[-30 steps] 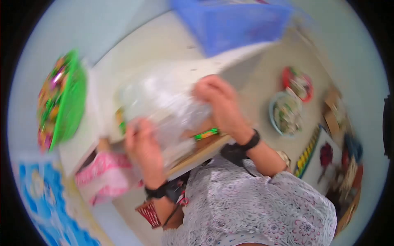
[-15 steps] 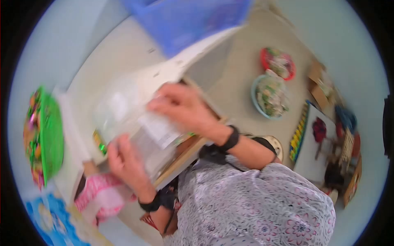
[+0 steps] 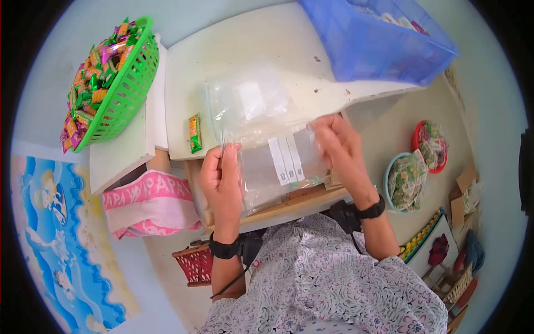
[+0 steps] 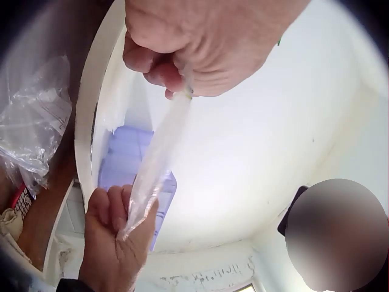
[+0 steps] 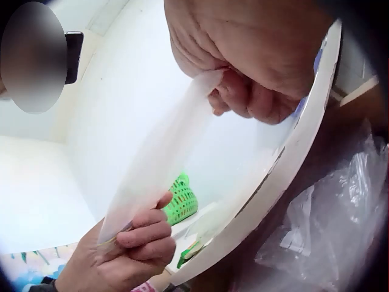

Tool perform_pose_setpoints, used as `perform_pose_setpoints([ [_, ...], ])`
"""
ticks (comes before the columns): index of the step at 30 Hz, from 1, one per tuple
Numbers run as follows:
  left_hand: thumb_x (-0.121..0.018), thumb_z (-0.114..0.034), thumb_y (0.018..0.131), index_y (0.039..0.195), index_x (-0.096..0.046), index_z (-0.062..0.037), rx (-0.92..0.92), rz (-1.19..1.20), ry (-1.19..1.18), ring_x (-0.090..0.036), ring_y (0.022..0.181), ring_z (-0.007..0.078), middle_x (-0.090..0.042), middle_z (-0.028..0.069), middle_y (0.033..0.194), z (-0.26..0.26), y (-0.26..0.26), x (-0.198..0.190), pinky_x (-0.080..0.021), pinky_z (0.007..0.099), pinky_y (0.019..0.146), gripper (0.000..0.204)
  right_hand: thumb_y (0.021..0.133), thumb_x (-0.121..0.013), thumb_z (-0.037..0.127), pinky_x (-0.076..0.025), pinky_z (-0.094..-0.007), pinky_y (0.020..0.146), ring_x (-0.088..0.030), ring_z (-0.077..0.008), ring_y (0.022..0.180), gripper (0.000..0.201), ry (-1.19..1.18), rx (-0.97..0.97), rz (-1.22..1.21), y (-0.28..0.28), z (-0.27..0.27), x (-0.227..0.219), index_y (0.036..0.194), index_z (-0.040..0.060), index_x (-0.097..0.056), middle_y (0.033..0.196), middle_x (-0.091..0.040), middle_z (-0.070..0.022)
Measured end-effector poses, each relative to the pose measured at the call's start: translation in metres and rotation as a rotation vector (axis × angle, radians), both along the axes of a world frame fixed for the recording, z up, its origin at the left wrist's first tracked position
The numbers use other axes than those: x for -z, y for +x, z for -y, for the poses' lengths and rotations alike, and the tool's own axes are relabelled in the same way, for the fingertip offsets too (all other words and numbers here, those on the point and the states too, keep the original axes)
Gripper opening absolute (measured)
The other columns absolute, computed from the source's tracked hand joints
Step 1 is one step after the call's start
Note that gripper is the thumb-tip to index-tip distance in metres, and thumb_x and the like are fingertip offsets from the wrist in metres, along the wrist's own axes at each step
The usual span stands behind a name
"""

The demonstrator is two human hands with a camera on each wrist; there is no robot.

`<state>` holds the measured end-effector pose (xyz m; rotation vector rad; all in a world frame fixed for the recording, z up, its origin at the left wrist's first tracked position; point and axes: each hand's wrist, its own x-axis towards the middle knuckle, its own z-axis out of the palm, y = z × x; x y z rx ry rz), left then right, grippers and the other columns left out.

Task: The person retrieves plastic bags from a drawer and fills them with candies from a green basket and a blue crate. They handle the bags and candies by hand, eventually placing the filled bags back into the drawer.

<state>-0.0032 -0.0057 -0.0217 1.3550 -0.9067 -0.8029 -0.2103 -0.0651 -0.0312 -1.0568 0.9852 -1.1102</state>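
Both hands hold a clear plastic zip bag [image 3: 258, 172] with a white striped label, stretched between them over an open drawer [image 3: 311, 199]. My left hand [image 3: 223, 181] pinches its left edge, thumb on top. At the opposite edge, my right hand [image 3: 344, 158] grips the plastic with curled fingers, slightly blurred. Seen edge-on in the left wrist view, the bag [image 4: 152, 158] is a thin, flat strip. Another clear bag [image 3: 222, 106] with a white label lies on the white table just beyond. Crumpled clear plastic [image 5: 316, 225] fills part of the drawer in the right wrist view.
A small green wrapped snack [image 3: 194, 133] lies on the table, left of the bags. The green basket [image 3: 128, 92] heaped with wrapped snacks stands at far left; a blue crate [image 3: 378, 53] at back right. A pink towel [image 3: 150, 206] hangs left. Bowls [image 3: 387, 186] stand on the floor.
The head view has shifted, so the table sits further right. The right hand has moved from over the bag to its right edge, and the bag now lies spread between both hands.
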Motion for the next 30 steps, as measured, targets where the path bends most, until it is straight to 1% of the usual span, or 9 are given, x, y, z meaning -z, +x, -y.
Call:
perform_pose_setpoints([
  [3, -0.062, -0.019, 0.106, 0.107, -0.070, -0.0022, -0.017, 0.073, -0.013, -0.034, 0.054, -0.0013, -0.046, -0.0097, 0.067, 0.001, 0.014, 0.001, -0.024, 0.0199, 0.047, 0.019, 0.097, -0.074, 0.015, -0.040, -0.0196, 0.056, -0.051, 0.0002, 0.063, 0.014, -0.024, -0.221, -0.092, -0.001, -0.002, 0.008, 0.093, 0.0043, -0.067, 0.075, -0.058, 0.0067],
  [11, -0.068, -0.017, 0.101, 0.125, -0.064, 0.0010, 0.075, 0.291, -0.079, -0.046, 0.057, 0.0026, -0.052, -0.0037, 0.064, 0.077, 0.065, -0.037, -0.037, 0.0214, 0.052, 0.031, 0.097, -0.074, 0.029, -0.038, -0.0237, 0.054, -0.051, -0.0039, 0.061, 0.036, -0.268, 0.001, -0.295, 0.041, 0.059, -0.021, 0.075, 0.0015, -0.066, 0.063, -0.058, 0.0019],
  [14, -0.068, -0.017, 0.100, 0.133, -0.058, 0.0012, 0.042, 0.508, -0.074, -0.058, 0.070, 0.0094, -0.062, 0.0030, 0.078, 0.105, 0.089, -0.020, -0.048, 0.0264, 0.061, 0.039, 0.096, -0.073, 0.035, -0.041, -0.0288, 0.055, -0.055, -0.0103, 0.056, 0.038, -0.360, 0.022, -0.448, 0.053, 0.098, 0.000, 0.076, 0.0027, -0.070, 0.062, -0.063, -0.0036],
  [16, -0.068, -0.018, 0.099, 0.136, -0.057, 0.0013, -0.117, 0.747, -0.118, -0.064, 0.083, 0.0169, -0.066, 0.0076, 0.093, 0.104, 0.083, -0.020, -0.052, 0.0325, 0.071, 0.043, 0.095, -0.072, 0.037, -0.043, -0.0314, 0.055, -0.057, -0.0141, 0.055, 0.037, -0.363, 0.023, -0.584, 0.060, 0.111, 0.006, 0.078, 0.0043, -0.071, 0.063, -0.065, -0.0052],
  [19, -0.067, -0.018, 0.097, 0.139, -0.056, 0.0007, -0.113, 1.009, -0.201, -0.064, 0.107, 0.0280, -0.067, 0.0136, 0.116, 0.097, 0.069, -0.025, -0.054, 0.0405, 0.087, 0.047, 0.094, -0.075, 0.033, -0.040, -0.0296, 0.055, -0.051, -0.0096, 0.056, 0.040, -0.373, 0.040, -0.676, 0.065, 0.116, 0.009, 0.074, -0.0003, -0.068, 0.058, -0.058, -0.0029],
  [22, -0.066, -0.018, 0.097, 0.141, -0.056, -0.0006, 0.011, 1.215, -0.306, -0.058, 0.126, 0.0342, -0.064, 0.0169, 0.130, 0.095, 0.046, -0.020, -0.050, 0.0439, 0.101, 0.049, 0.093, -0.073, 0.039, -0.047, -0.0391, 0.059, -0.064, -0.0253, 0.063, 0.035, -0.391, -0.004, -0.817, 0.066, 0.118, 0.008, 0.086, 0.0053, -0.072, 0.072, -0.070, -0.0075],
  [25, -0.065, -0.021, 0.098, 0.144, -0.055, -0.0030, 0.186, 1.327, -0.289, -0.046, 0.142, 0.0357, -0.054, 0.0173, 0.147, 0.101, 0.036, -0.003, -0.043, 0.0466, 0.112, 0.050, 0.092, -0.073, 0.041, -0.053, -0.0423, 0.068, -0.070, -0.0298, 0.082, 0.040, -0.610, 0.172, -0.971, 0.070, 0.109, 0.008, 0.108, 0.0040, -0.071, 0.101, -0.075, -0.0116],
  [28, -0.064, -0.022, 0.099, 0.148, -0.052, -0.0051, 0.239, 1.393, -0.172, -0.036, 0.150, 0.0363, -0.046, 0.0168, 0.157, 0.104, 0.034, 0.011, -0.036, 0.0504, 0.119, 0.054, 0.096, -0.067, 0.043, -0.054, -0.0434, 0.095, -0.065, -0.0325, 0.118, 0.056, -1.029, 0.332, -0.976, 0.073, 0.104, 0.005, 0.133, 0.0010, -0.061, 0.134, -0.066, -0.0173],
  [30, -0.063, -0.023, 0.098, 0.150, -0.051, -0.0061, 0.225, 1.438, -0.129, -0.035, 0.151, 0.0372, -0.045, 0.0169, 0.158, 0.102, 0.033, 0.018, -0.031, 0.0531, 0.121, 0.055, 0.100, -0.061, 0.045, -0.043, -0.0456, 0.110, -0.052, -0.0331, 0.135, 0.062, -1.119, 0.150, -1.041, 0.079, 0.089, 0.009, 0.141, -0.0001, -0.056, 0.145, -0.058, -0.0190],
])
